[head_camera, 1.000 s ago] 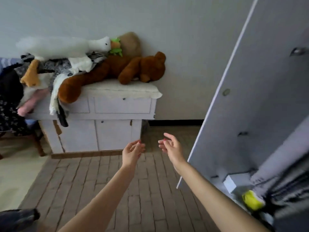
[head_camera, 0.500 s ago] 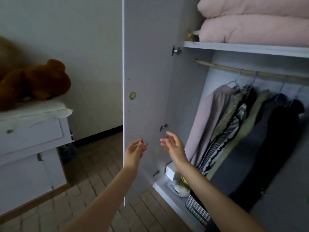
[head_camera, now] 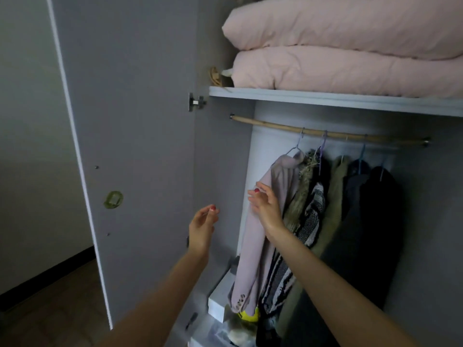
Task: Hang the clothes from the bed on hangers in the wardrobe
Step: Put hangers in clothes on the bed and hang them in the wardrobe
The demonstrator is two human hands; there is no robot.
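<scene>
Both hands are raised, fingers relaxed and grasping nothing: the left hand [head_camera: 201, 227] before the open wardrobe door [head_camera: 130, 136], the right hand [head_camera: 266, 209] just in front of a pale pink jacket [head_camera: 253, 246]. Beyond, at one o'clock, hangers [head_camera: 298, 144] hang from the rod [head_camera: 275, 125] with garments.

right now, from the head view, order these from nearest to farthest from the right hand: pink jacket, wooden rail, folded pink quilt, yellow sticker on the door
1. pink jacket, right beside the right hand.
2. wooden rail, above.
3. yellow sticker, far left on the door; folded pink quilt, top shelf: too close to call.
</scene>
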